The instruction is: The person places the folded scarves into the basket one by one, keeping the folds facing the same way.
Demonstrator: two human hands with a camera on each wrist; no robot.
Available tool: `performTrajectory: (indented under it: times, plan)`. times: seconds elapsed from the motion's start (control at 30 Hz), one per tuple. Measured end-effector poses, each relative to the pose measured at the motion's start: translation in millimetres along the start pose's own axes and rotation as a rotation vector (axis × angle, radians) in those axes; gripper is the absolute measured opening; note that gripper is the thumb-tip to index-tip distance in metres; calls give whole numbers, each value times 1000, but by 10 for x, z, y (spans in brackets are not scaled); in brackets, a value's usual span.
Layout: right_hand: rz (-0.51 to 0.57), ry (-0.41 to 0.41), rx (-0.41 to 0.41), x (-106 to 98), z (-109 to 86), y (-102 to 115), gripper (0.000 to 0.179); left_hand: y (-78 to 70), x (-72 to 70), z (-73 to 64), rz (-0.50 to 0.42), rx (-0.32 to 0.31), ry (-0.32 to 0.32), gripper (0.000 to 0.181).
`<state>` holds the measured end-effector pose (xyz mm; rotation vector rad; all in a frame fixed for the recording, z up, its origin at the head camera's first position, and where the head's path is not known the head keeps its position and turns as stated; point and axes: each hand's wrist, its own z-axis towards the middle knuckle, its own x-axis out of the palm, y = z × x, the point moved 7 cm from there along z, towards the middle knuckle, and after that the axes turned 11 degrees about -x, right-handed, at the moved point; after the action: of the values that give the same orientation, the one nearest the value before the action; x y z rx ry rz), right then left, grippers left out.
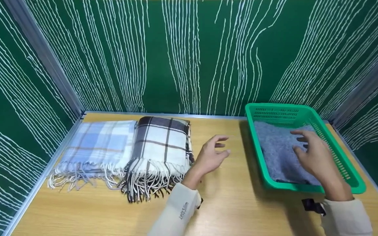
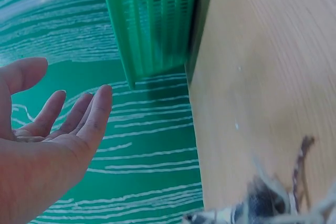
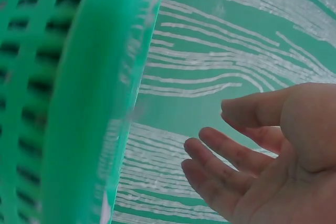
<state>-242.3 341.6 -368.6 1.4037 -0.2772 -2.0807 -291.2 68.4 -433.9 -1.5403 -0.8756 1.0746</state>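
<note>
The left hand (image 1: 210,155) hovers loosely spread near the checked blanket (image 1: 162,141). The right hand (image 1: 315,156), likewise spread, hangs over the basket (image 1: 258,147).

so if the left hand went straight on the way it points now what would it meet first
Probably the near rim of the green basket: the left hand points across bare tabletop toward it. Its height is hard to judge, so it might pass over the rim.

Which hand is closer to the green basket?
Right: the right hand hovers over the basket; the left hand is between the basket and the folded blankets.
</note>
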Motion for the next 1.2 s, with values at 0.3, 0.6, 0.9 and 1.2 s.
performTrajectory:
  times: [0.3,0.6,0.9,1.2]
  plan:
    - [41,-87,-96,88,38,288,39,137,-241,-79,-29,-17,-55,43]
    - [90,-101,-161,242,61,527,39,190,-463,-130,-58,0,-103,43]
    - [85,-105,-191,443,74,705,38,306,-721,-221,-107,-12,-172,43]
    - [109,-85,-203,685,86,867,40,425,-928,-305,-174,-11,-224,41]
